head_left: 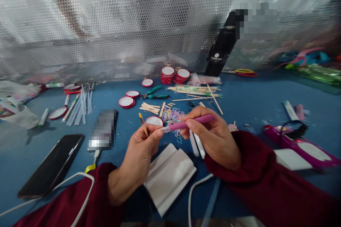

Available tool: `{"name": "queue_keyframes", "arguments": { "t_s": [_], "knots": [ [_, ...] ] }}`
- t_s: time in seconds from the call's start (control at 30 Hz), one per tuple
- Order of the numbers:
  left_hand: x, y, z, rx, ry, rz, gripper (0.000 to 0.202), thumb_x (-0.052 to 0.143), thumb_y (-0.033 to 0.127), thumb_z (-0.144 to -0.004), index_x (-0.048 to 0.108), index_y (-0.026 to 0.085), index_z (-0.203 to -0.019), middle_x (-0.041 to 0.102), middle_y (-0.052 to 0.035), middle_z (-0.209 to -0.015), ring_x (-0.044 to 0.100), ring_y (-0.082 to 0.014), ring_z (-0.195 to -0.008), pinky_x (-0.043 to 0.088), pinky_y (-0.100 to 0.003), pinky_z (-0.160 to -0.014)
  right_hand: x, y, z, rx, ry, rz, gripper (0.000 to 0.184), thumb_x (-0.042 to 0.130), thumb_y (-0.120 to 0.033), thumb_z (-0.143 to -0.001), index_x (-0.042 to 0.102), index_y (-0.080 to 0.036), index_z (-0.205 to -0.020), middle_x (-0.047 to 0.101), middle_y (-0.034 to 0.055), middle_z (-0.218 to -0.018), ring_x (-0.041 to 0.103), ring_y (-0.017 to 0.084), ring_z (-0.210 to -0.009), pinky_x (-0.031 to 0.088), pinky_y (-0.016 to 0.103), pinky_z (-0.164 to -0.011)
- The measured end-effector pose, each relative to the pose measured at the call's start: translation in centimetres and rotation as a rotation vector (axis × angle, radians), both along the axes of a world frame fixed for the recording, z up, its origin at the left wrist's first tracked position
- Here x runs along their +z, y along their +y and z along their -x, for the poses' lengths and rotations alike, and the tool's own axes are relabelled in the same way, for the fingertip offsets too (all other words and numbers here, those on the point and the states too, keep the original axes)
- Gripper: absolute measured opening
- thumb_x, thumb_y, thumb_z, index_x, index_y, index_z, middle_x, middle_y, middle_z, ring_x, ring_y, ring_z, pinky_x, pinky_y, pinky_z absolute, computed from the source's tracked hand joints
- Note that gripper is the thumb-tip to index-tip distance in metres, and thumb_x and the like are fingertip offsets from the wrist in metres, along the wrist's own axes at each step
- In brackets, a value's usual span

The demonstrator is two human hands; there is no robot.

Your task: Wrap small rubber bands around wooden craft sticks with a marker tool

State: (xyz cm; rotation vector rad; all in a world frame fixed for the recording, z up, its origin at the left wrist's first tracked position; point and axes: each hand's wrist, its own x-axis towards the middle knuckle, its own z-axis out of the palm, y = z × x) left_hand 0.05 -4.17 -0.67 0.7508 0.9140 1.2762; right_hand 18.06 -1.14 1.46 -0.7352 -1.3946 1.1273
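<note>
My right hand (217, 138) is closed around a slim purple pen-like tool (183, 123), held almost level above the table. Its clear whitish end (166, 129) meets the pinched thumb and forefinger of my left hand (141, 152). A thin stick with a yellowish tip (141, 118) rises by the left fingers; whether they grip it I cannot tell. Beneath the hands lies a folded white paper tissue (170, 179). A tangle of pastel threads or strips (174, 115) and a round red-rimmed lid (153, 121) show just behind the fingers.
Around lie wooden sticks (150, 108), green-handled pliers (156, 94), red tins (167, 75), clear glue sticks (77, 110) and two phones, one a black phone (52, 165). A magenta glue gun (301, 145) is at right. White cables (86, 188) cross the front. A perforated metal panel (128, 25) stands behind.
</note>
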Motion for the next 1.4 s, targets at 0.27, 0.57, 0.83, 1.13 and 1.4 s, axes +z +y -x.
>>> {"name": "queue_keyframes", "arguments": {
  "t_s": [0.27, 0.57, 0.83, 1.13, 1.4],
  "knots": [
    [-0.4, 0.5, -0.1, -0.078, 0.019, 0.081, 0.045, 0.084, 0.043, -0.076, 0.065, 0.017, -0.108, 0.026, 0.0102, -0.059, 0.018, -0.0043, -0.049, 0.011, -0.021, -0.047, 2.0, 1.7, -2.9, -0.201, -0.214, -0.212, 0.013, 0.071, -0.039, -0.089, 0.072, -0.027, -0.091, 0.069, -0.0015, -0.070, 0.065, 0.015, -0.061, 0.055, 0.030, -0.059],
    [0.1, 0.1, 0.2, -0.157, -0.036, 0.173, 0.023, 0.067, 0.034, -0.090, 0.066, 0.015, -0.101, 0.033, 0.0056, -0.067, 0.023, -0.0047, -0.052, 0.014, -0.020, -0.046, 1.6, 4.8, -7.9, -0.466, -1.270, -0.272, 0.038, 0.051, -0.035, -0.096, 0.069, -0.019, -0.126, 0.073, 0.0116, -0.126, 0.068, 0.030, -0.112, 0.051, 0.046, -0.098],
    [0.3, 0.0, 0.1, -0.159, -0.058, 0.209, 0.018, 0.064, 0.028, -0.091, 0.066, 0.013, -0.101, 0.035, 0.0046, -0.068, 0.028, -0.0044, -0.053, 0.017, -0.018, -0.047, 1.3, 3.8, -6.4, -0.450, -1.727, -0.148, 0.044, 0.049, -0.049, -0.096, 0.069, -0.023, -0.126, 0.079, 0.0104, -0.108, 0.071, 0.032, -0.098, 0.048, 0.042, -0.080],
    [0.1, 0.1, 0.0, -0.140, -0.055, 0.226, 0.017, 0.060, 0.027, -0.094, 0.065, 0.013, -0.101, 0.039, 0.0039, -0.069, 0.031, -0.0046, -0.052, 0.018, -0.018, -0.045, 3.6, 3.7, -10.3, -1.039, -1.338, -0.190, 0.033, 0.053, -0.036, -0.095, 0.074, -0.022, -0.115, 0.079, 0.0083, -0.095, 0.071, 0.026, -0.082, 0.042, 0.035, -0.069],
    [0.3, 0.0, -0.1, -0.156, -0.068, 0.249, 0.017, 0.053, 0.024, -0.098, 0.064, 0.013, -0.105, 0.042, 0.0033, -0.067, 0.034, -0.0054, -0.051, 0.022, -0.018, -0.046, 3.1, 3.9, -10.6, -0.949, -1.307, -0.164, 0.028, 0.056, -0.036, -0.093, 0.076, -0.024, -0.109, 0.079, 0.0052, -0.093, 0.070, 0.024, -0.078, 0.045, 0.035, -0.069]
  ]
}}
